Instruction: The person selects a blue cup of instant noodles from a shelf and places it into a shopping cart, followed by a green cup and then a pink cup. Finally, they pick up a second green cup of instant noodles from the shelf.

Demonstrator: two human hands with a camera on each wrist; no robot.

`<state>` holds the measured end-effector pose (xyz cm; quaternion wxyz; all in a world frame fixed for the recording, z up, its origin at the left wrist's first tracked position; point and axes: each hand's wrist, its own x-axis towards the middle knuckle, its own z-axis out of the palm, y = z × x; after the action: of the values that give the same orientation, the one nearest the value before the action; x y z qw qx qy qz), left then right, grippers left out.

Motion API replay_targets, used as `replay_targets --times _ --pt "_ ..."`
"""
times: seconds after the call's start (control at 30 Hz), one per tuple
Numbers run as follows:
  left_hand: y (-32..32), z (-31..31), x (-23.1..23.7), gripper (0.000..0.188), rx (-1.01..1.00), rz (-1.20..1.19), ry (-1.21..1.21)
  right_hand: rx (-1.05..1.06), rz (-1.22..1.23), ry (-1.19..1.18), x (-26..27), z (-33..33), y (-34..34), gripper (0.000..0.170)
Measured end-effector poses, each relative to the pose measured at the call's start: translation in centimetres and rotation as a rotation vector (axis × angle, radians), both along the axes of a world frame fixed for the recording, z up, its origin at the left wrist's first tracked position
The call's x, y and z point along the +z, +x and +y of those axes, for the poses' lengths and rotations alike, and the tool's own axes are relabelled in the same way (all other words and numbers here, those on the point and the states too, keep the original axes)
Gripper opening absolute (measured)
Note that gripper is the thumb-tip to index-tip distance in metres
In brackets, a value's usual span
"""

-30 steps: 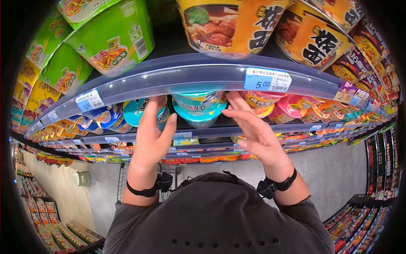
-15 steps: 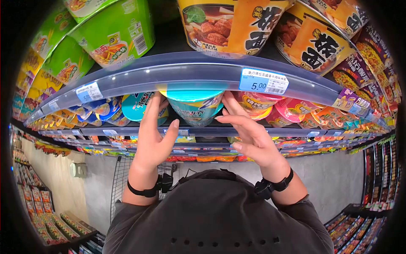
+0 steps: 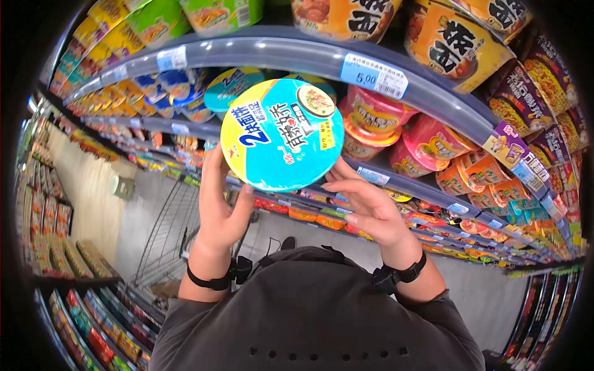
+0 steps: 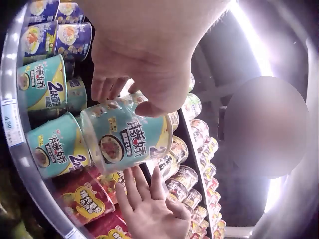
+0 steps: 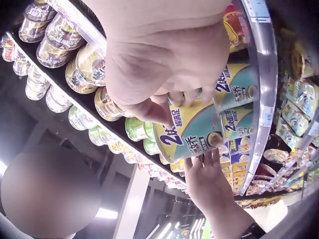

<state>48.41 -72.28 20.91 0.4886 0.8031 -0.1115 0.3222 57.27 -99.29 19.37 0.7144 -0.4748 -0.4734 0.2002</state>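
Pulled out from under clear shelf rail [image 3: 260, 51] since prev. frame: teal noodle tub [image 3: 281, 135], lid [image 3: 272, 151] now in full view. Hangs mid-air below-left of 5.00 price tag [image 3: 374, 75], tilted toward head cam. Held betw. left hand [image 3: 219, 207] and right hand [image 3: 377, 213], one per side. Looks to have fingers [image 3: 212, 170] nearly straight along tub sides, thumbs [image 3: 244, 201] set apart, not wrapped round. Can't tell re: fingertips under base. Could slip, prob. from uneven pressure on slick sides, & drop to floor [image 3: 455, 278] well below tag. Might also knock pink tubs [image 3: 377, 117] directly under tag if swung right, or clip rail if lifted too soon. Reads 统一, 藤娇, 2块面饼 & 超满足 on lid; 板面 on orange tubs [image 3: 455, 46] above-right of tag; 方便面 on purple promo card [image 3: 516, 151] below-right of tag. Also shows 4.90 on another price label [image 4: 11, 122], left-wrist view; can't place vs. tag.
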Motion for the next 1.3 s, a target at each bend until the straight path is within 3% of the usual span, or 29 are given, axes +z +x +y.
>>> replay_targets --times 0.07,0.2,0.5,0.7,0.9,1.3 --pt "-2.5 -1.2 -0.4 0.066 -0.015 -0.007 -0.127 0.051 0.013 -0.003 -1.2 -0.9 -0.9 0.050" --pt "-7.3 -2.3 -1.5 0.071 -0.023 0.116 -0.106 0.148 0.158 0.005 -3.5 -2.2 -3.3 0.049" --pt "-15.2 -4.7 -3.2 0.083 -0.079 0.376 0.052 0.234 0.395 -0.062 -8.0 -5.3 -7.5 0.050" --pt "-19.8 -3.6 -3.7 0.080 0.044 0.411 0.249 0.291 0.454 -0.116 -8.3 -4.6 -9.9 0.049" --pt "-25.3 -0.6 -3.4 0.081 0.123 0.432 0.156 0.397 0.453 -0.161 -8.0 -0.4 -12.2 0.046" --pt "-42.9 9.6 -3.6 0.071 0.349 0.325 0.025 0.676 0.456 -0.301 -7.0 15.3 -22.5 0.047"
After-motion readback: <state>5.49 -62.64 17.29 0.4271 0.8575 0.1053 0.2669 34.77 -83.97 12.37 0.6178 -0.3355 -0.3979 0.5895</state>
